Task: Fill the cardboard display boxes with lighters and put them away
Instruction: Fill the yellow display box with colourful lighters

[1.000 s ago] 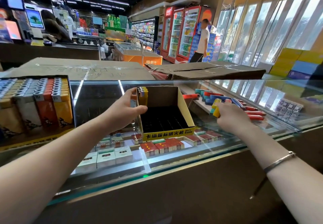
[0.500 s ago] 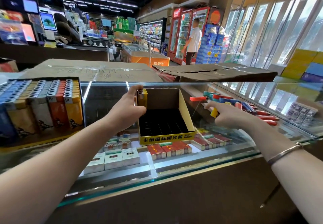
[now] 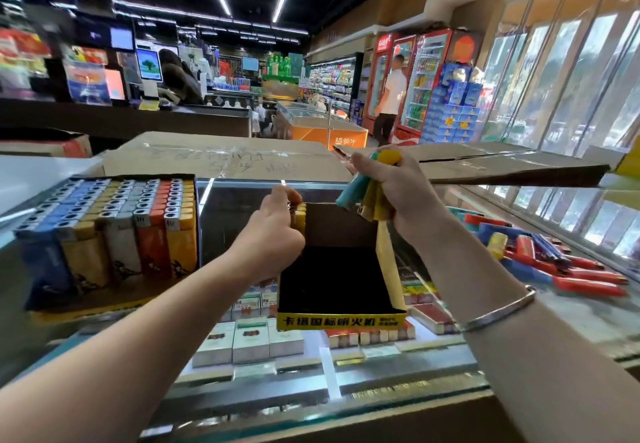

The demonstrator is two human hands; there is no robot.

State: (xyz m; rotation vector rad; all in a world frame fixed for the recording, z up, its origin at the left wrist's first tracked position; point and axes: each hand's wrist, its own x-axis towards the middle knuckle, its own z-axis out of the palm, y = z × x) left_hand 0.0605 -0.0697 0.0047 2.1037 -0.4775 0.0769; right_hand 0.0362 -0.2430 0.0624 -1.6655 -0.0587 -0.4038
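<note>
On the glass surface stands an open cardboard box with a yellow front strip, its dark interior almost bare; only a few yellow lighters stand upright in its far left corner. The left hand is curled against that corner, fingers bent round the tops of those lighters and the box's rear wall, holding them there. The right hand is raised above the box's far right corner, closed round a bunch of lighters (one teal, the others yellow) that fan downward from the fist toward the back edge of the box; a silver bangle circles that wrist. To the right of the box, a loose pile of red, blue and yellow lighters lies flat on the glass. To the left, well apart from the open box, a full box sits packed with upright lighters in blue, yellow, grey, orange and gold rows. Beneath the glass, cigarette packs lie in rows. Behind the surface rest flat brown cartons, and further back a shop aisle with drink fridges.
</note>
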